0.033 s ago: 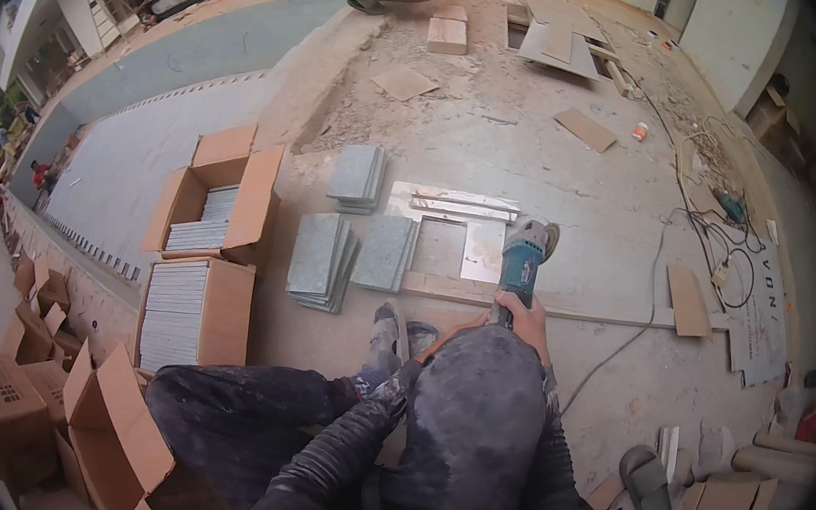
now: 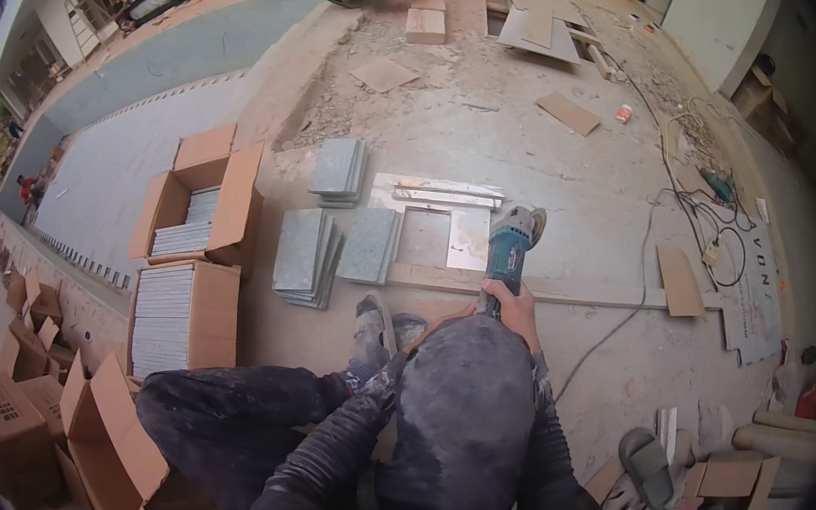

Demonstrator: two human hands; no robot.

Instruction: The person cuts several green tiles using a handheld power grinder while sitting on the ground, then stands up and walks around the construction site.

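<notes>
The right hand [image 2: 515, 308] grips a teal angle grinder [image 2: 510, 239] beside a pale tile [image 2: 469, 239] on the floor; I cannot see the left hand.

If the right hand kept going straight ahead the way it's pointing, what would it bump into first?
The right hand already holds the teal angle grinder, pointing away from the person. Straight on, past the grinder's head, it would probably meet the thin cut tile strips on the dusty floor, though depth is hard to judge.

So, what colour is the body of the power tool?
Teal-green angle grinder, seen in the head view.
</notes>
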